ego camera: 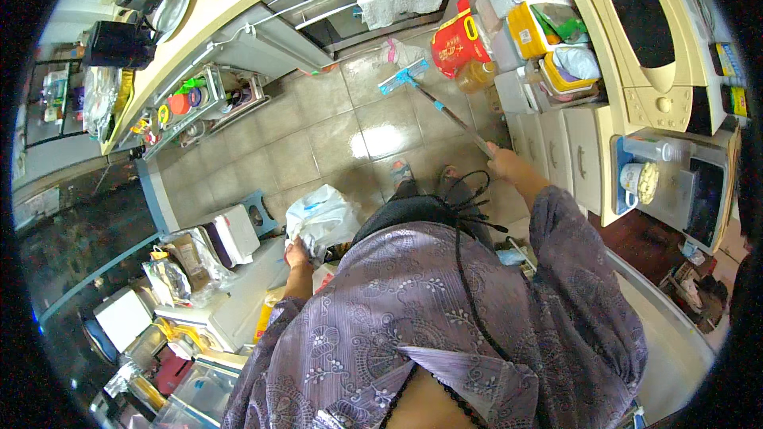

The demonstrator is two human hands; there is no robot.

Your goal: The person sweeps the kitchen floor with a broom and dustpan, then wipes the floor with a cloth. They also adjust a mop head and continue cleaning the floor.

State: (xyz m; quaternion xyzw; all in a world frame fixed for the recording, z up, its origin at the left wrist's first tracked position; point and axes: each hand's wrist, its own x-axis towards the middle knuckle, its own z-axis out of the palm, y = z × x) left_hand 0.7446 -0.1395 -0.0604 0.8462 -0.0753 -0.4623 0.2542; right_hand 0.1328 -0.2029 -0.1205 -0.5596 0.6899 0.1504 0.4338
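Note:
My right hand (505, 163) is closed round the handle of a long-handled squeegee or mop (459, 119). Its wide light-blue head (404, 76) is low over the tiled floor, beside a pale bag with a pink band (400, 52). My left hand (295, 254) grips a white plastic bag (325, 217) on my left side. The bag looks full and bulges, with something blue showing at it; its contents are hidden. My feet (402, 171) stand on the tiles between the two hands.
A red packaging bag (456, 42) and a bottle of yellowish liquid (475, 75) stand right of the tool's head. A pull-out rack (202, 98) juts from the left cabinets. Drawers (581, 158) line the right. A blue stool (257, 214) stands left, and a towel (402, 3) hangs on the oven.

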